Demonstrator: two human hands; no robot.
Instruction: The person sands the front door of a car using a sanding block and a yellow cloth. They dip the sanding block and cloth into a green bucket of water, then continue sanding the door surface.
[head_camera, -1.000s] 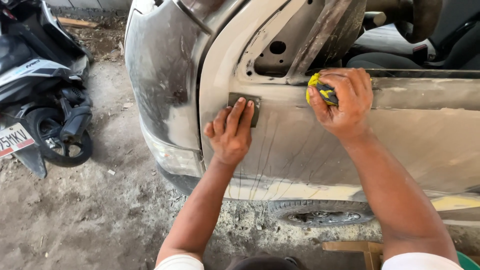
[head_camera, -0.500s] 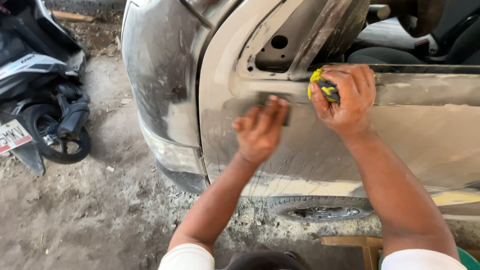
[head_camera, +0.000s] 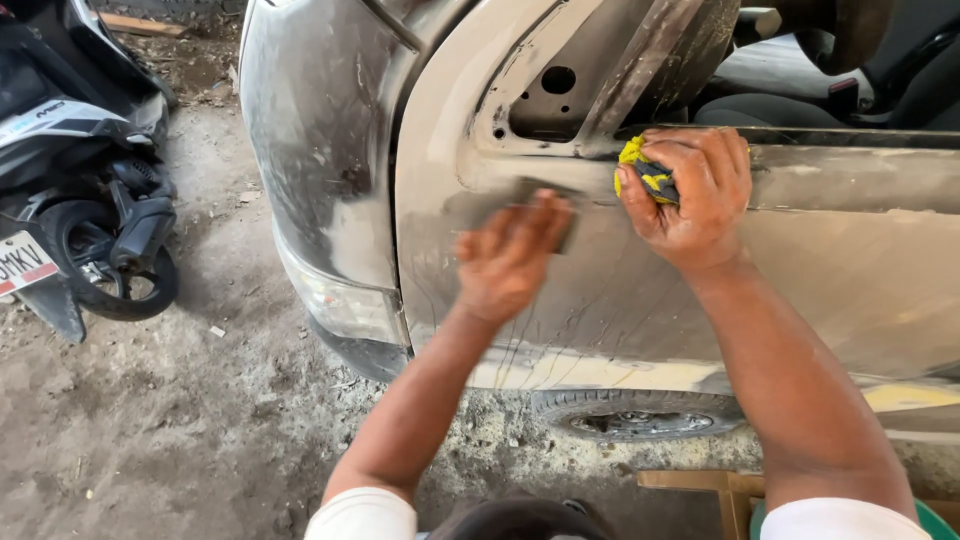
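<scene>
Left hand flat, fingers together, pressing dark sanding block against grey door panel, blurred mid-stroke. Right hand at 1 o'clock, fisted around yellow rag on sill. Advice: keep block flat, pressure even, strokes overlapping.

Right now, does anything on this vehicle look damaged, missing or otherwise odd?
Yes. The door panel is bare, dull grey with wet streaks under the left hand and its dark sanding pad. Open holes show at the pillar. The right hand holds a yellow cloth.
</scene>
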